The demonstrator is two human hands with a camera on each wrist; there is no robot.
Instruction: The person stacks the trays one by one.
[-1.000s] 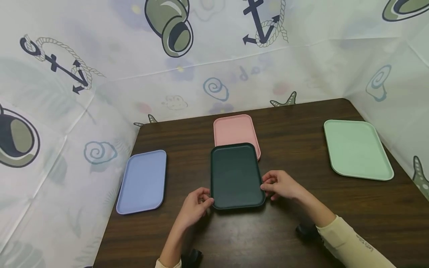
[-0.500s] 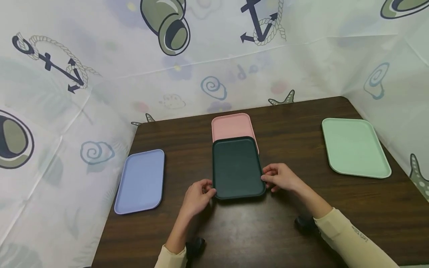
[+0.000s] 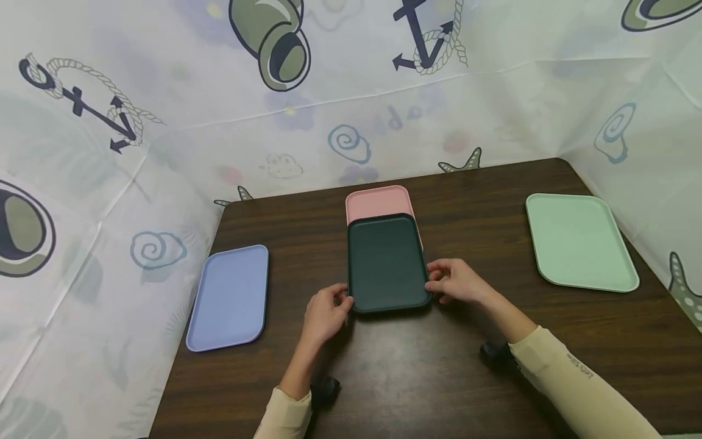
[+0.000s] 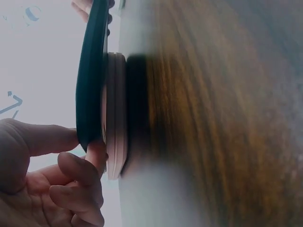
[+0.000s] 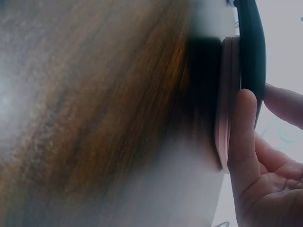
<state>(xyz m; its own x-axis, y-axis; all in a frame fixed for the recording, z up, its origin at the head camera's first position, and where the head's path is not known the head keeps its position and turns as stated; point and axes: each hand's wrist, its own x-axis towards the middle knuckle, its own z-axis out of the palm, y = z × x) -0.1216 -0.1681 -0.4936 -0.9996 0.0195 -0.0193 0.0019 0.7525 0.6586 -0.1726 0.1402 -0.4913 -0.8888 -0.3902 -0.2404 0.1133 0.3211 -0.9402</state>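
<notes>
A dark green rectangular tray [image 3: 388, 265] is held between both hands over the middle of the table. My left hand [image 3: 325, 314] pinches its left edge near the front corner, thumb on top and a finger beneath, as the left wrist view shows. On the opposite edge my right hand [image 3: 456, 280] pinches it the same way. Under it lies the pink tray [image 3: 378, 202], whose far part shows in the head view; the dark tray covers the rest. From the side, the pink tray edge [image 5: 227, 104] looks layered, with the dark tray [image 4: 91, 75] close over it.
A blue tray [image 3: 229, 299] lies at the left side of the brown wooden table [image 3: 395, 378]. Toward the right edge sits a light green tray [image 3: 582, 242]. Printed white cloth [image 3: 230, 146] hangs behind and beside the table.
Both hands have moved the dark green tray away from me, farther over the pink tray, which now shows less. The blue and light green trays stay in place.
</notes>
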